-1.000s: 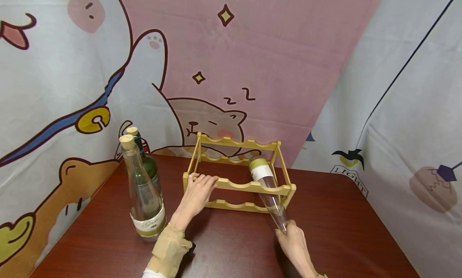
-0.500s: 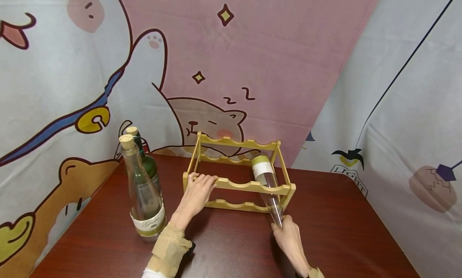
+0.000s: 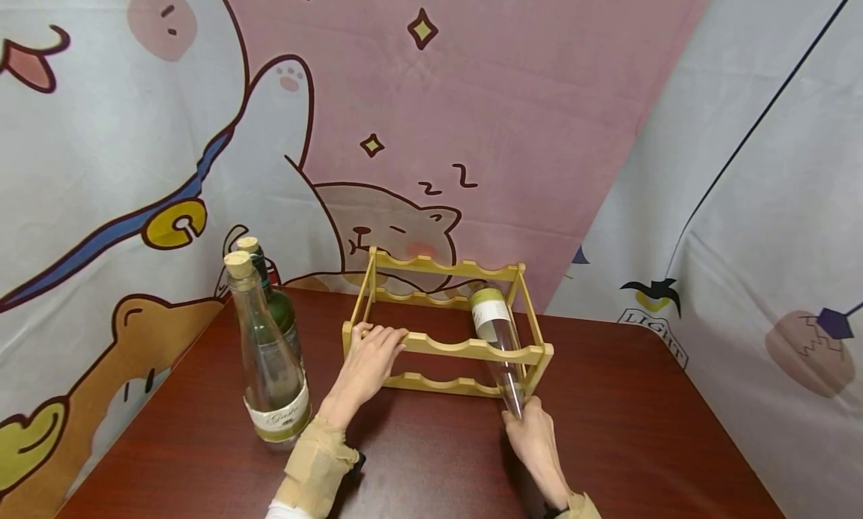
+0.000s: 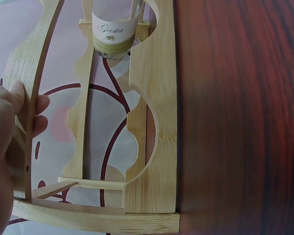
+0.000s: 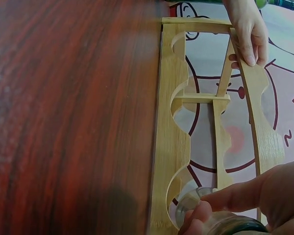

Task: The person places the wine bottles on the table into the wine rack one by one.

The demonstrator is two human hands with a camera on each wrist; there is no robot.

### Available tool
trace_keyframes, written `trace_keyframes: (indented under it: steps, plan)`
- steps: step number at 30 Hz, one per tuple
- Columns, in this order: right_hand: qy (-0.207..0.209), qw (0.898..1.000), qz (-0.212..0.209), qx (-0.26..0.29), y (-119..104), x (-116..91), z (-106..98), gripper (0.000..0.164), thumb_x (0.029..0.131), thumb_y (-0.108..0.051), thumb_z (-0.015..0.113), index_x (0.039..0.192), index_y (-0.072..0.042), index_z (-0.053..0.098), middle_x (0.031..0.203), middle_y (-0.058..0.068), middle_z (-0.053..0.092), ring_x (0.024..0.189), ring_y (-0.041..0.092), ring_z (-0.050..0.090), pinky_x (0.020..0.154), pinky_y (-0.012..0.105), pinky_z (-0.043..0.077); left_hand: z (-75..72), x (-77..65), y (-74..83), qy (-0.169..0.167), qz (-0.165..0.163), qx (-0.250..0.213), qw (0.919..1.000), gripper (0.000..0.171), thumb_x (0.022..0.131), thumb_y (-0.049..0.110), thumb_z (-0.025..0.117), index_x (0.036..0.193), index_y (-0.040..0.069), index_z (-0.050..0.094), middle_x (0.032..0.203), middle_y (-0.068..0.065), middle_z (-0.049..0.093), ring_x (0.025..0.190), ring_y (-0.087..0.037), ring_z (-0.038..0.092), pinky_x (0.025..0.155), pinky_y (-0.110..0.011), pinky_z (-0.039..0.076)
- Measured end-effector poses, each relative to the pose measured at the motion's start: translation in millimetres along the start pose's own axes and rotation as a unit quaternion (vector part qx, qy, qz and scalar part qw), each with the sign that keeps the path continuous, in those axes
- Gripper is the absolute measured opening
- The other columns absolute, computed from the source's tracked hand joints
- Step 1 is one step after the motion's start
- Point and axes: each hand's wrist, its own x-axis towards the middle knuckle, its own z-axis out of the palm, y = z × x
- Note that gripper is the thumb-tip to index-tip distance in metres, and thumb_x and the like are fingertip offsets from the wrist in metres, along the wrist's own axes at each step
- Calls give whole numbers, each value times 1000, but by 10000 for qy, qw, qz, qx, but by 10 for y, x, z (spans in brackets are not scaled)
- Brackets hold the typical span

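Note:
A two-tier wooden wine rack (image 3: 441,345) with scalloped rails stands on the table. My left hand (image 3: 367,362) grips its upper front rail near the left end; in the left wrist view, fingers curl behind that rail. A clear glass wine bottle (image 3: 494,326) lies in the rack's lower right part, base toward the back and neck toward me. My right hand (image 3: 535,435) holds it by the neck, just in front of the rack. The bottle's white label (image 4: 115,32) shows in the left wrist view. In the right wrist view, the right hand (image 5: 255,193) covers part of the bottle.
Left of the rack, a clear corked bottle (image 3: 275,388) stands upright on the dark red table (image 3: 438,459), a green corked bottle (image 3: 282,313) just behind it. A cartoon-printed cloth (image 3: 539,114) hangs behind the table.
My right hand has moved forward and slightly left, sliding the bottle deeper into the rack and lining it up straighter. The left hand stays on the rail.

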Motion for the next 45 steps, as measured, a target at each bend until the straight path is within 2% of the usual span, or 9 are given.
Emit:
trace_keyframes:
  steps: [9, 15, 23, 31, 35, 42, 45]
  plan:
    - [53, 9999, 37, 96, -28, 36, 40, 32, 82, -13, 66, 97, 11, 50, 75, 18, 59, 71, 31, 58, 62, 45, 45, -3, 1, 1, -75, -21, 33, 10000, 18, 91, 17, 60, 107, 11, 63, 85, 2, 67, 78, -16, 60, 90, -42, 36]
    - [57, 9999, 16, 135, -43, 68, 66, 32, 83, -13, 65, 97, 11, 50, 73, 15, 57, 68, 26, 53, 60, 42, 43, -4, -2, 1, -86, -42, -1, 10000, 18, 91, 18, 60, 108, 11, 63, 85, 2, 67, 78, -16, 61, 90, -43, 36]
    - [109, 9997, 68, 206, -51, 104, 108, 30, 84, -13, 64, 99, 10, 52, 74, 15, 58, 73, 27, 56, 64, 42, 45, -9, -8, 0, -149, -76, -17, 9999, 18, 92, 17, 58, 108, 11, 63, 86, 2, 67, 79, -16, 61, 91, -42, 36]
    - [180, 9996, -19, 227, -64, 126, 137, 25, 84, -12, 64, 94, 7, 51, 70, 10, 54, 69, 25, 52, 62, 41, 44, -15, -5, 3, -133, -73, -32, 9999, 18, 92, 17, 58, 108, 11, 63, 86, 2, 67, 79, -16, 61, 91, -43, 36]
    - [157, 9995, 2, 264, -61, 139, 155, 28, 84, -11, 64, 99, 8, 52, 72, 11, 57, 70, 25, 52, 62, 40, 44, -17, -4, 8, -135, -79, -10, 9999, 18, 92, 17, 58, 108, 11, 63, 86, 2, 68, 79, -16, 61, 91, -43, 36]
    - [176, 9994, 73, 283, -49, 161, 181, 23, 84, -13, 65, 93, 5, 52, 71, 11, 57, 72, 25, 54, 65, 43, 46, -9, -2, 7, -57, -41, -46, 10000, 18, 91, 17, 59, 107, 11, 63, 85, 2, 67, 78, -16, 60, 90, -43, 36]
    - [207, 9993, 78, 312, -54, 166, 191, 27, 84, -13, 65, 95, 6, 50, 72, 12, 58, 72, 26, 55, 65, 43, 47, -10, 0, 6, -15, -22, -84, 10000, 18, 91, 16, 60, 107, 10, 63, 84, 1, 67, 77, -17, 60, 90, -44, 36]
